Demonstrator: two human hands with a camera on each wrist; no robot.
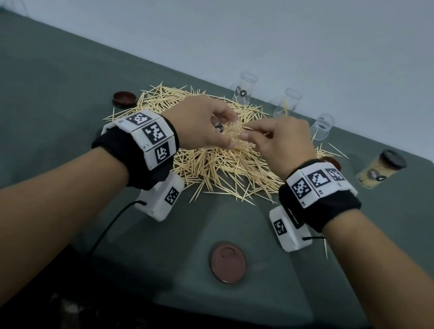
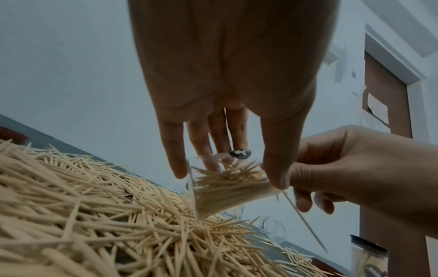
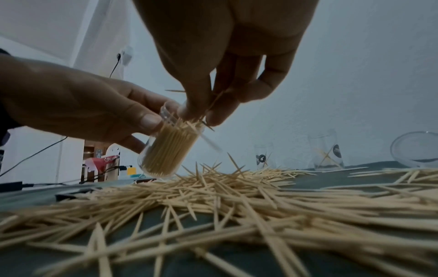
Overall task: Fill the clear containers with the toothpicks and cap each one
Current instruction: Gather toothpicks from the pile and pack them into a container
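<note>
While tilted in left hand [image 1: 202, 125] — packed container [image 3: 166, 150] (right fingers [image 3: 196, 105] at mouth).

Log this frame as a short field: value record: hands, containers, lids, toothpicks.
left hand: grips a clear container, tilted, nearly full of toothpicks
right hand: pinches a few toothpicks at the container's mouth
capped container: full, dark lid on, far right
open containers: three by the wall; left one upright, middle one upright with a few toothpicks, right one tipped over
loose lids: one near, one far left
toothpick pile: spread on the green table
</note>
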